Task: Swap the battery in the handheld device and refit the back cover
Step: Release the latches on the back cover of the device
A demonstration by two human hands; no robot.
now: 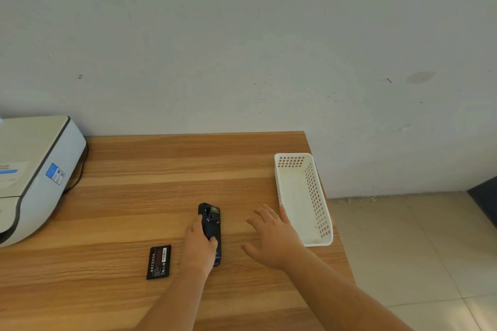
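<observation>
A black handheld device (210,219) lies face down on the wooden table (161,169), its long axis pointing away from me. My left hand (198,246) rests on its near half, fingers along its left side and thumb on its back. A flat black battery (159,261) with a red label lies on the table to the left of that hand, apart from it. My right hand (271,235) hovers open with fingers spread, to the right of the device, holding nothing. I cannot tell whether the back cover is on the device.
A white perforated plastic basket (320,196) stands at the table's right edge, just beyond my right hand. A white and grey printer (32,169) occupies the left back corner. The table ends at the right, with tiled floor (403,250) below.
</observation>
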